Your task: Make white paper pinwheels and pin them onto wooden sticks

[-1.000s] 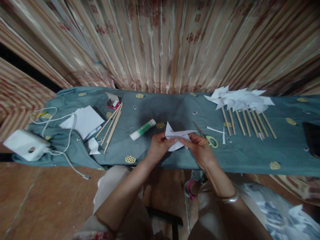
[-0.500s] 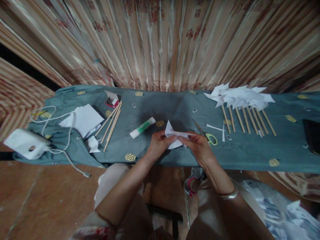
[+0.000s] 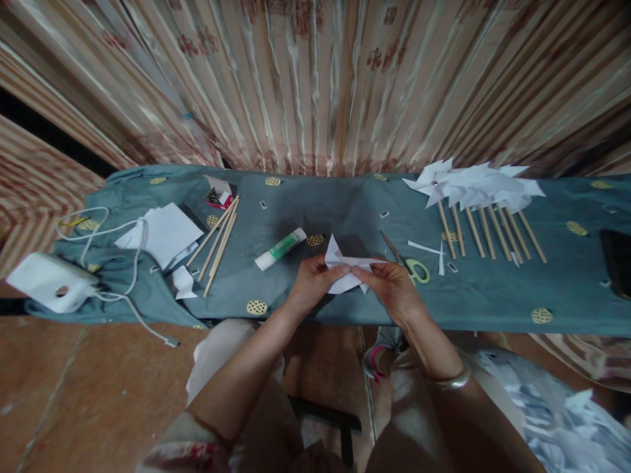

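Though wrinkly, tablecloth (image 3: 493,295) beside curtain (image 3: 325,92).

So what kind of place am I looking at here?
Likely a makeshift craft corner in a home, judging by the patterned curtain, the cloth-covered table and the row of paper pinwheels.

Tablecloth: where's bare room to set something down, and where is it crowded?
Bare tablecloth lies at the back between the red box and the pinwheels, and at front right, bordered by pinwheels, paper strips and a dark object. Crowded: left, with white device, paper sheets and loose sticks; front centre, where the left hand and right hand hold folded paper.
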The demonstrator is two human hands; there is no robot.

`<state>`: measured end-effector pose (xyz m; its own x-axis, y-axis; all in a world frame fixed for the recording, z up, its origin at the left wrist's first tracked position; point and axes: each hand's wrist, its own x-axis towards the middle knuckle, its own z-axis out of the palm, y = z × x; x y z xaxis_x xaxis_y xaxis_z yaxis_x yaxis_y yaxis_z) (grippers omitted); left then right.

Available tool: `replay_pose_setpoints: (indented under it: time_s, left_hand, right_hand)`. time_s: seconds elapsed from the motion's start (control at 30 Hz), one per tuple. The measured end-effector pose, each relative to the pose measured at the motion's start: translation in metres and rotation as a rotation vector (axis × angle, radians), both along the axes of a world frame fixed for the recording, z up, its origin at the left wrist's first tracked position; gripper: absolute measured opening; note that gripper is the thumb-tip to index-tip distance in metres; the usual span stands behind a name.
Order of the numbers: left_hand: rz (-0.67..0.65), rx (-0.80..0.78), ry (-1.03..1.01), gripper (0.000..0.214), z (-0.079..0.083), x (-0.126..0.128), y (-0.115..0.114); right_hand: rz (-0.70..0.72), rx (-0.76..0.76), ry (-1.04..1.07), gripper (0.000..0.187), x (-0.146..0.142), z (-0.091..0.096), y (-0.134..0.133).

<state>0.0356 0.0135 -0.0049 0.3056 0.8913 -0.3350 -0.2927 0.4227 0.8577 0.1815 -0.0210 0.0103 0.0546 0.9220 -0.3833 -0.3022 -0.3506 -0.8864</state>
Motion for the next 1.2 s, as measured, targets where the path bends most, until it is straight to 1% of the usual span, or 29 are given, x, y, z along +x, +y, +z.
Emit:
replay_pose_setpoints:
  time_s: [0.27,0.43,0.63,1.03,1.2]
  left_hand:
    - [-0.023,0.023,0.004,0.043,-0.0022,-0.0004,0.0001]
    - [-0.012,0.025,-0.001,0.043,-0.0031,0.0012,-0.0002]
    - [-0.018,0.043,0.009,0.042,-0.0027,0.0003,-0.0005]
    - [-0.03,0.066,0.02,0.039,-0.0022,0.0002,0.0003]
    - [-0.024,0.041,0.021,0.039,-0.0034,0.0005,-0.0003]
  right_hand:
    - [-0.007,-0.041,0.01,0.035,-0.0007,0.0014,-0.001]
    - [-0.003,-0.025,0.0,0.032,-0.0016,0.0022,-0.0012]
    - [-0.015,-0.005,-0.003,0.033,-0.0027,0.0023,-0.0006]
    - [-0.032,-0.021,-0.034,0.036,-0.0016,-0.0002,-0.0003]
    - [-0.05,-0.035,-0.064,0.036,-0.0011,-0.003,-0.0006]
